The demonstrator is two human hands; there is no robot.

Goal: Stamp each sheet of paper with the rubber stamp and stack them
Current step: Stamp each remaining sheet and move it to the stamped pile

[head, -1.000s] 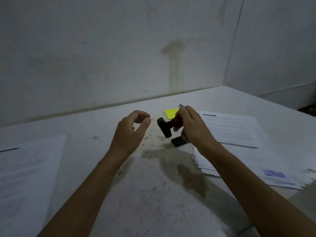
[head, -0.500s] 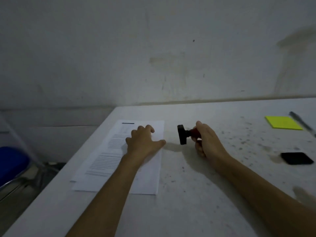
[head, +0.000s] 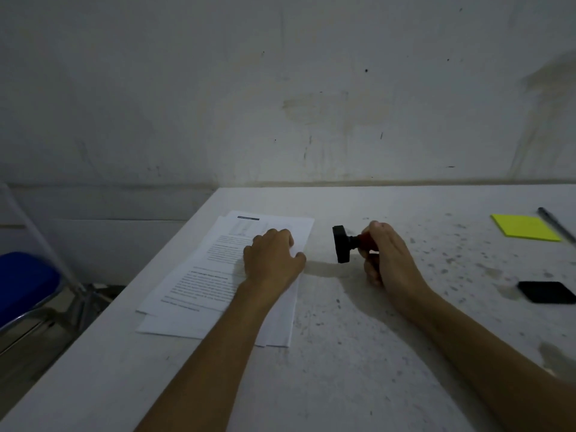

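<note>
A small stack of printed paper sheets (head: 202, 275) lies near the table's left edge. My left hand (head: 271, 260) rests flat on the top sheet, fingers curled over its right side. My right hand (head: 386, 257) grips the rubber stamp (head: 343, 244) by its red handle, a little to the right of the sheets. The stamp's black base is turned sideways, facing left toward the paper, just above the tabletop.
A black ink pad (head: 545, 291) sits at the right, with a yellow sticky-note pad (head: 526, 227) and a pen (head: 556, 224) behind it. The speckled white table (head: 327, 353) meets a wall at the back. A blue chair (head: 25, 285) stands left of the table.
The view has swung left from the stamped stack to these sheets. My left hand has come down onto the top sheet. My right hand carried the stamp leftward.
</note>
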